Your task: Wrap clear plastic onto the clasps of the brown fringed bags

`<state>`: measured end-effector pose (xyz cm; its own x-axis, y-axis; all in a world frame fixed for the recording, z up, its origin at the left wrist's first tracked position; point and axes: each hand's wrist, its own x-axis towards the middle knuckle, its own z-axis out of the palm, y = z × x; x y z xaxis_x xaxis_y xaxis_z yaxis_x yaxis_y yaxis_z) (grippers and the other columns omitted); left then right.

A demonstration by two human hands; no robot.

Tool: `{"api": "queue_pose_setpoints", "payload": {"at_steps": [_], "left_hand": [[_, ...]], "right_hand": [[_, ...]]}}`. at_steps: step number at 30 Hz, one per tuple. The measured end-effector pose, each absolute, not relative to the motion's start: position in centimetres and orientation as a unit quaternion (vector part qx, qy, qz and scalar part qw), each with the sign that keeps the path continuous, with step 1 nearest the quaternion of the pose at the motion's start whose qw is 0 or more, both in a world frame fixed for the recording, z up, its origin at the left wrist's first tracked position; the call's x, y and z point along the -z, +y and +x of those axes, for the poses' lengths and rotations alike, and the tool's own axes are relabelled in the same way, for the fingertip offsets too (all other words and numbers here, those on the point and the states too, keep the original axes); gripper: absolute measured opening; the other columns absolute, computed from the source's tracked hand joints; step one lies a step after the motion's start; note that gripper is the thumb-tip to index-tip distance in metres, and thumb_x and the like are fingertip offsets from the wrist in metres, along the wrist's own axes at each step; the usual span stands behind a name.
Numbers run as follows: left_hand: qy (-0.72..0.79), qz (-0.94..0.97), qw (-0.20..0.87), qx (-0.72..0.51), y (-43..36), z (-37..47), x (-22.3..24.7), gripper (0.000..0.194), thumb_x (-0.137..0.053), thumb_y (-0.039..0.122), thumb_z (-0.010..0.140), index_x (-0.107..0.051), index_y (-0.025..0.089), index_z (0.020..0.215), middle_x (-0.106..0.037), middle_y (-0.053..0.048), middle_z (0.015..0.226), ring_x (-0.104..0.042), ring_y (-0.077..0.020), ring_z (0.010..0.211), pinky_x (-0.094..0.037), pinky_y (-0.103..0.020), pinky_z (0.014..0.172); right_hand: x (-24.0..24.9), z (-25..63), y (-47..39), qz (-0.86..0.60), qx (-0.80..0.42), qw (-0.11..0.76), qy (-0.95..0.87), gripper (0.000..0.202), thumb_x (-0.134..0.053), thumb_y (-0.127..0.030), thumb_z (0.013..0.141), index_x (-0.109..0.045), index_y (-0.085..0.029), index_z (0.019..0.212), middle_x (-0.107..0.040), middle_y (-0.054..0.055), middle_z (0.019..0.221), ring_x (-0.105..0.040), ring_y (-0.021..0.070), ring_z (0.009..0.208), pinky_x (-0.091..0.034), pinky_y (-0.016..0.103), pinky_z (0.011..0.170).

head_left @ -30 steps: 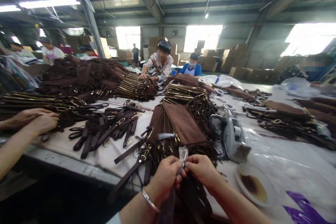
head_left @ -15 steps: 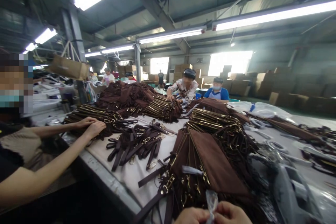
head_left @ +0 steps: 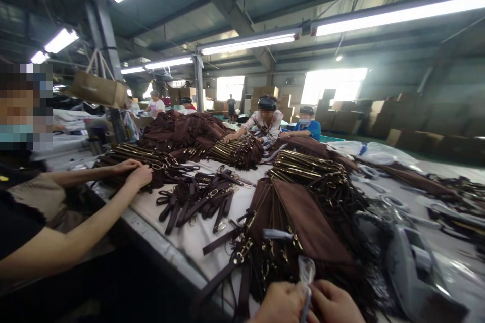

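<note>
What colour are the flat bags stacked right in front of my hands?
Dark brown bags, with gold zippers; head view.

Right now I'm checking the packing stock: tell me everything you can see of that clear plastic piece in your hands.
The plastic piece is a small, clear, crinkled strip, like thin film or a tiny bag. It stands roughly upright, pinched at its lower end between the left hand and right hand, above the brown bags. Its lower part is hidden.

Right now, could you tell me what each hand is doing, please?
Left hand: closed, pinching the clear plastic strip.
Right hand: closed on the same strip.
</note>
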<state>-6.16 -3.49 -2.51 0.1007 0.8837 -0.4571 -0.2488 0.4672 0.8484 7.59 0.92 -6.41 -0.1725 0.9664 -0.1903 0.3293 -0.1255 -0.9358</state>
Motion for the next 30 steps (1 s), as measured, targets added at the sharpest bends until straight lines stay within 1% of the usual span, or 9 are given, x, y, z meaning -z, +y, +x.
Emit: {"api": "queue_pose_setpoints", "payload": {"at_steps": [3, 6, 8, 11, 14, 17, 21, 25, 30], "left_hand": [[0.557, 0.362, 0.619, -0.419, -4.8, -5.4, 1.8, 0.038, -0.048, 0.053, 0.086, -0.057, 0.017, 0.085, -0.056, -0.001, 0.059, -0.045, -0.0121, 0.043, -0.035, -0.025, 0.045], [0.562, 0.532, 0.471, -0.423, -6.0, -5.7, 1.4, 0.025, -0.053, 0.041, 0.085, -0.061, 0.018, 0.086, -0.063, -0.005, 0.073, -0.054, -0.0155, 0.062, -0.039, -0.027, 0.058], [0.539, 0.621, 0.41, -0.395, -6.2, -6.2, 1.2, 0.023, -0.058, 0.04, 0.082, -0.064, 0.018, 0.079, -0.064, -0.006, 0.074, -0.054, -0.0161, 0.066, -0.038, -0.028, 0.062], [0.539, 0.578, 0.486, -0.374, -5.5, -6.7, 1.2, 0.034, -0.058, 0.048, 0.081, -0.061, 0.017, 0.068, -0.057, -0.002, 0.062, -0.049, -0.0136, 0.056, -0.036, -0.027, 0.055], [0.545, 0.419, 0.614, -0.388, -4.0, -6.4, 1.2, 0.034, -0.058, 0.05, 0.08, -0.061, 0.016, 0.078, -0.05, 0.002, 0.06, -0.046, -0.0109, 0.051, -0.039, -0.024, 0.05], [0.523, 0.349, 0.671, -0.394, -3.1, -5.6, 1.2, 0.029, -0.061, 0.045, 0.078, -0.059, 0.016, 0.077, -0.044, 0.005, 0.056, -0.04, -0.0075, 0.046, -0.035, -0.02, 0.045], [0.553, 0.338, 0.624, -0.436, -2.9, -4.8, 1.3, 0.015, -0.061, 0.027, 0.074, -0.054, 0.016, 0.067, -0.042, 0.006, 0.051, -0.035, -0.0064, 0.043, -0.027, -0.02, 0.041], [0.579, 0.439, 0.516, -0.453, -3.3, -4.8, 1.5, 0.017, -0.059, 0.025, 0.075, -0.056, 0.016, 0.061, -0.052, 0.001, 0.055, -0.044, -0.0095, 0.051, -0.033, -0.022, 0.049], [0.598, 0.602, 0.324, -0.417, -3.8, -5.3, 1.9, 0.023, -0.053, 0.023, 0.081, -0.057, 0.017, 0.059, -0.06, -0.004, 0.062, -0.051, -0.0138, 0.06, -0.034, -0.026, 0.057]], "right_hand": [[4.8, 7.9, -1.2, -0.534, -0.588, 0.321, -0.516, 0.048, -0.06, -0.063, 0.072, -0.066, -0.016, 0.065, -0.056, 0.0, 0.047, -0.049, 0.0124, 0.043, -0.037, 0.023, 0.044], [3.3, 8.2, -2.5, -0.503, -0.615, 0.376, -0.477, 0.038, -0.072, -0.052, 0.069, -0.068, -0.014, 0.074, -0.064, 0.002, 0.062, -0.058, 0.0138, 0.06, -0.044, 0.021, 0.056], [2.6, 8.6, -2.8, -0.498, -0.636, 0.406, -0.427, 0.034, -0.078, -0.045, 0.066, -0.068, -0.014, 0.074, -0.067, 0.002, 0.068, -0.06, 0.0137, 0.065, -0.046, 0.021, 0.06], [2.1, 9.4, -2.9, -0.463, -0.702, 0.416, -0.346, 0.032, -0.079, -0.042, 0.067, -0.066, -0.013, 0.073, -0.065, 0.001, 0.064, -0.057, 0.0107, 0.056, -0.043, 0.02, 0.054], [1.8, 9.7, -3.1, -0.428, -0.744, 0.403, -0.316, 0.03, -0.079, -0.04, 0.07, -0.066, -0.014, 0.079, -0.067, 0.002, 0.068, -0.059, 0.0108, 0.057, -0.045, 0.021, 0.056], [1.8, 9.4, -3.4, -0.418, -0.75, 0.399, -0.321, 0.03, -0.078, -0.039, 0.071, -0.065, -0.014, 0.08, -0.066, 0.001, 0.069, -0.059, 0.0095, 0.056, -0.045, 0.02, 0.055], [2.0, 9.1, -3.5, -0.452, -0.725, 0.4, -0.332, 0.033, -0.078, -0.043, 0.07, -0.062, -0.014, 0.076, -0.063, -0.001, 0.063, -0.055, 0.0081, 0.052, -0.041, 0.018, 0.051], [2.0, 8.8, -3.3, -0.523, -0.66, 0.393, -0.371, 0.038, -0.075, -0.049, 0.066, -0.06, -0.015, 0.07, -0.057, -0.003, 0.054, -0.047, 0.0078, 0.047, -0.035, 0.019, 0.046], [1.8, 8.3, -2.8, -0.611, -0.449, 0.342, -0.555, 0.033, -0.063, -0.048, 0.071, -0.06, -0.018, 0.06, -0.059, 0.0, 0.054, -0.051, 0.0138, 0.053, -0.037, 0.024, 0.051]]}}
